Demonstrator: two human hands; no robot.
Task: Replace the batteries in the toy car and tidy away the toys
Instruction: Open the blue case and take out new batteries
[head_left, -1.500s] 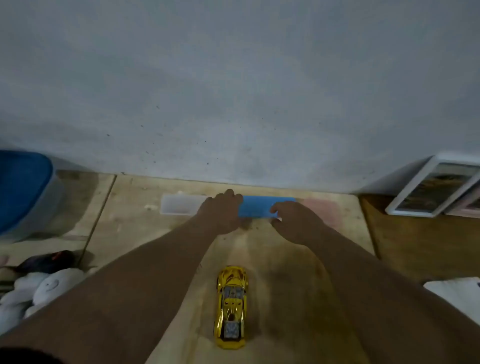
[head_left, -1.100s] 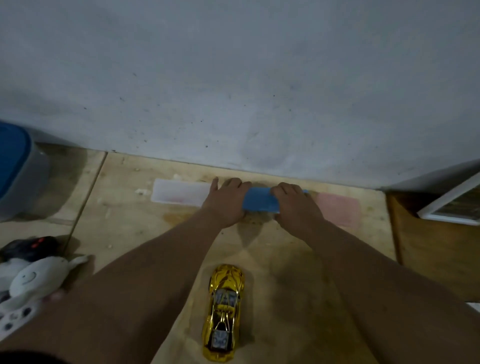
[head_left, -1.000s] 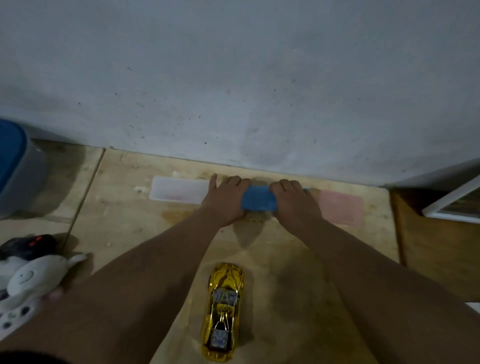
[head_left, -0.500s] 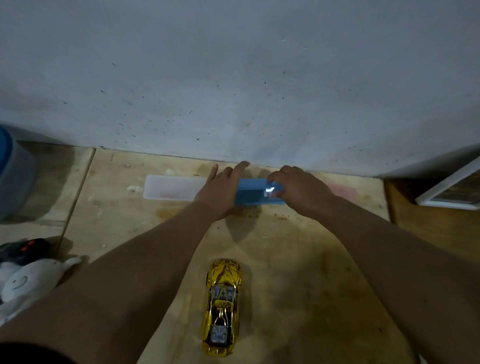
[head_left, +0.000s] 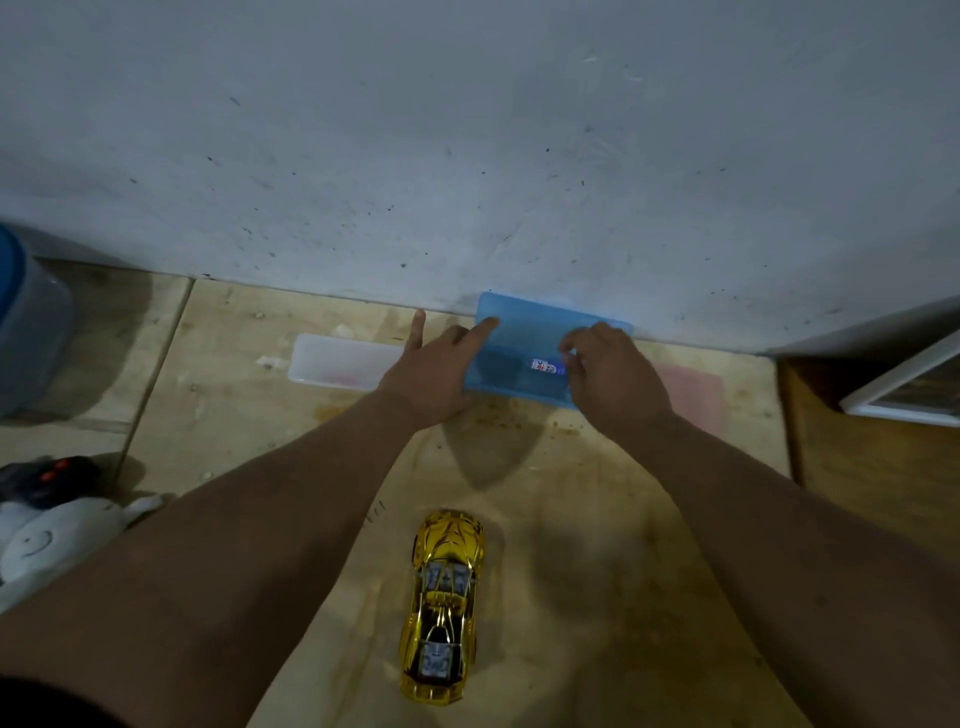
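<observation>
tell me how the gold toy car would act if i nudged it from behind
The gold toy car sits on its wheels on the flat wooden surface, so it would probably roll forward toward the wall. Its shiny shell looks slippery, likely hard plastic and light.

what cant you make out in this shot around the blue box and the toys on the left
Head view:
- blue box: contents blurred; one small labelled item, print unreadable.
- right hand: fingertips curled under; grip unclear.
- pink box: partly behind the right wrist.
- plush toy, blue-lidded tub: cut off by the left edge.
</observation>
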